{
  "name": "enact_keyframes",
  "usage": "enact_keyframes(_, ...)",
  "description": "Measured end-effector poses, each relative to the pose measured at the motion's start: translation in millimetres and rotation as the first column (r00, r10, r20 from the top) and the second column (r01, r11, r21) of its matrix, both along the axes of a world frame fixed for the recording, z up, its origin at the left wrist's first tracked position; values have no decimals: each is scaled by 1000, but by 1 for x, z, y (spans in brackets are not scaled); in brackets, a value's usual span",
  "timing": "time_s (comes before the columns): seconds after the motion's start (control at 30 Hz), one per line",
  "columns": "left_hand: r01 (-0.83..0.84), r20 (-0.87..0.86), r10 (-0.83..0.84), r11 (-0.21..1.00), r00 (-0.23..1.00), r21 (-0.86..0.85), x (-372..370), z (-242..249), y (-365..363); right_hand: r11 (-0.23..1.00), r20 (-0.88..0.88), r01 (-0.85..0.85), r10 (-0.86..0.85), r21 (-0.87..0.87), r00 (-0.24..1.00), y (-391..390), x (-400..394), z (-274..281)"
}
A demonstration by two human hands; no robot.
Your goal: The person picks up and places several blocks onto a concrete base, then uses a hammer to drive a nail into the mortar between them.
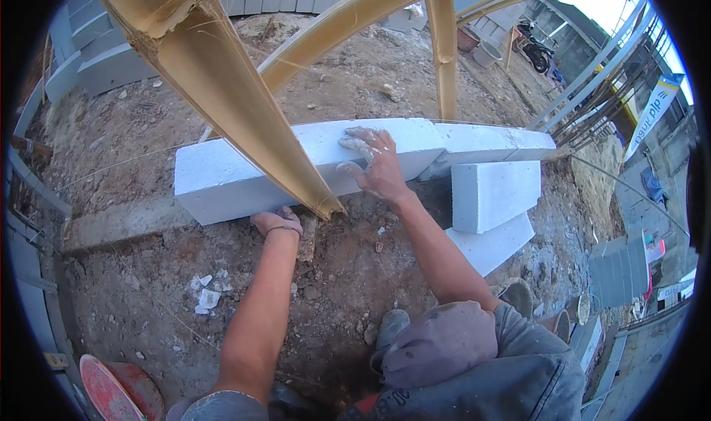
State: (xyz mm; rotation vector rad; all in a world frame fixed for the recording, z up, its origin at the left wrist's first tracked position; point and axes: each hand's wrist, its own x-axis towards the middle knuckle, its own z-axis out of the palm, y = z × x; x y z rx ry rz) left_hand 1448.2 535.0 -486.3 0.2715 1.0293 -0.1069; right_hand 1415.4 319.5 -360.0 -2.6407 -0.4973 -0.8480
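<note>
A long white aerated concrete block (229, 178) lies along a low concrete footing, in line with more white blocks (485, 141) to its right. My right hand (374, 158), dusty with white powder, rests on its top and near edge, fingers stretched out. Low on the near side, my left hand (278, 221) cups the block's bottom edge; its fingertips are partly hidden. A split bamboo pole (237, 102) slants down in front of the block and ends between my hands. Two loose white blocks, one upright block (495, 195) leaning over a flat one (492, 242), sit right of my right forearm.
Another bamboo pole (444, 58) stands behind the row, with a curved bamboo length (341, 32) crossing above. Stacked grey blocks (111, 62) line the back left. A red bucket (122, 388) is at the lower left. White rubble (209, 299) lies on the dirt.
</note>
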Motion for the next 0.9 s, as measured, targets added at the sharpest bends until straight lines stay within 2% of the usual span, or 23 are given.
enact_keyframes(0.1,8,-34,-9,1000,999,-22,0,1,-1,1000,-8,-2,2,-8,1000,2,-3,5)
enact_keyframes(0.3,103,55,-102,995,993,-8,1,-8,6,1000,23,-19,20,-8,1000,1,-2,3)
enact_keyframes(0.37,-80,-30,80,997,996,-1,6,-11,5,1000,30,-13,13,-8,999,2,-4,3)
enact_keyframes(0.43,-112,20,112,993,994,22,8,-20,13,1000,42,-10,11,-13,999,0,-2,2)
enact_keyframes(0.5,-141,69,137,989,988,44,6,-21,22,1000,-22,-12,12,17,1000,-1,0,1)
enact_keyframes(0.6,-60,118,56,998,991,31,0,-12,36,999,-30,-16,17,28,999,-1,0,0)
enact_keyframes(0.67,-62,40,61,998,997,14,3,-6,36,999,-40,-15,17,39,999,0,-1,1)
enact_keyframes(0.77,-51,15,52,997,999,-54,14,-32,30,999,-50,-13,15,40,999,0,-1,2)
enact_keyframes(0.8,-6,46,8,999,999,-49,4,-15,26,999,-54,-9,11,36,998,0,-1,2)
enact_keyframes(0.9,0,26,1,998,1000,-60,-1,-5,21,1000,-54,12,-10,26,998,2,-2,3)
